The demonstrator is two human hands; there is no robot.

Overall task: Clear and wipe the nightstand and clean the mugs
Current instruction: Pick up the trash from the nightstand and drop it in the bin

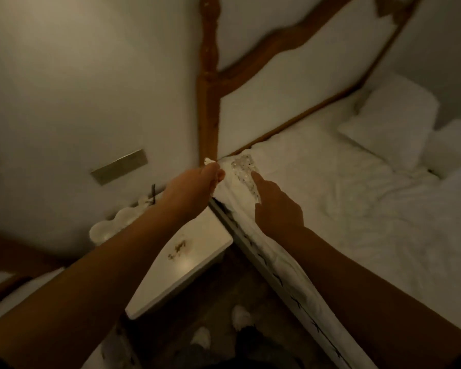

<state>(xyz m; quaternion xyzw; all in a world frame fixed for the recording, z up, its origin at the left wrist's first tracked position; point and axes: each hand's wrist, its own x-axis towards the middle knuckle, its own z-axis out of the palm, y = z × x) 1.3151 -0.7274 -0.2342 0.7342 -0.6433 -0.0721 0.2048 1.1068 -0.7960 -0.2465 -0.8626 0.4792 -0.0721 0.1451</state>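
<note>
Left hand [194, 186]: fingers curled, pinching a small crumpled white scrap [209, 161] at the fingertips, held over the bed corner beside the wooden bedpost [207, 102]. Right hand [276, 206]: index finger extended, tip touching a speckled, glittery flat item [244, 169] lying on the corner of the white bed [343, 195]; the other fingers are folded under, and whether they hold anything cannot be told. What the glittery item is cannot be told; frame dim and blurred. Nightstand [186, 265]: white top, sits below the left forearm, just beside the bed edge, with a brownish stain [177, 249] near its middle. A white bumpy object [115, 225] stands at the nightstand's far end against the wall, partly hidden by the forearm. Two white pillows [391, 121] lie at the head of the bed. Metal wall plate [119, 166] above the nightstand.
</note>
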